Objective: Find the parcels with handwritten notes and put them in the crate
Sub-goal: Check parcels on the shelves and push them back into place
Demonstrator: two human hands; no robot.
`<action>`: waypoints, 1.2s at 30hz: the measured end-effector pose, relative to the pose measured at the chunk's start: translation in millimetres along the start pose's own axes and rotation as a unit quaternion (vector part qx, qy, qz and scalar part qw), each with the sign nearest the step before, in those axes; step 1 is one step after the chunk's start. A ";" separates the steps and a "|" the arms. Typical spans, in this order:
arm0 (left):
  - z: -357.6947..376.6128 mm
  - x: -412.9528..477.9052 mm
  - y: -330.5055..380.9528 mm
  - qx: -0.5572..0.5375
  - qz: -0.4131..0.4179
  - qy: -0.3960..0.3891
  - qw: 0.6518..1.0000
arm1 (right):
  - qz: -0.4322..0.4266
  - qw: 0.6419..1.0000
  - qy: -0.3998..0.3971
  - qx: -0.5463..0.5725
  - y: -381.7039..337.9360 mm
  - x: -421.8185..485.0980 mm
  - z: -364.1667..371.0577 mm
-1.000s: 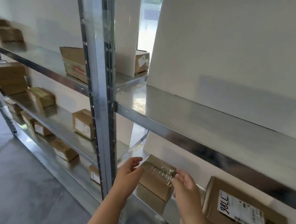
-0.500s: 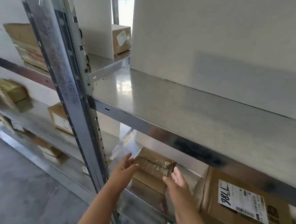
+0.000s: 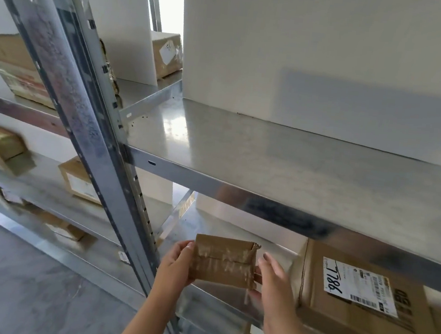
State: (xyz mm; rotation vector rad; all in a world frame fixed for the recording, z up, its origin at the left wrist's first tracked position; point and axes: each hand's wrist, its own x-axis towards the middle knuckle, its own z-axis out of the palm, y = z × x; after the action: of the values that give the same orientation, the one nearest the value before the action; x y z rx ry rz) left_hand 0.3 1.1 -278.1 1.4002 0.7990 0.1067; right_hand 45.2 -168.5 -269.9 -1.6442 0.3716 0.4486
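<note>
Tilted up off the shelf [image 3: 234,229] since the earlier frame, the small parcel [image 3: 223,261] is gripped by left hand [image 3: 176,267] and right hand [image 3: 273,284] at lower centre — no handwritten note is seen on it and no crate is in view, so sorting is judged unfinished.

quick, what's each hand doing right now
Left hand: grips the left edge of the small taped parcel.
Right hand: holds the right edge of the same parcel.

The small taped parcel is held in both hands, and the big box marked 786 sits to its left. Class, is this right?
No: the head view shows the big box to the right of the small taped parcel, which the left hand and right hand do hold.
</note>
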 end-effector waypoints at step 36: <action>-3.9 45.9 -1.2 0.152 0.022 -0.077 0.985 | 0.057 0.998 -0.036 0.003 3.9 -1.6 27.0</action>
State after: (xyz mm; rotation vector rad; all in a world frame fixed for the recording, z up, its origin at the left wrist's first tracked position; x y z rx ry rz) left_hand 31.7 27.6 -299.0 1.6922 0.6748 -0.0921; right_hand 39.8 -142.2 -275.1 -1.6014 0.4124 0.5904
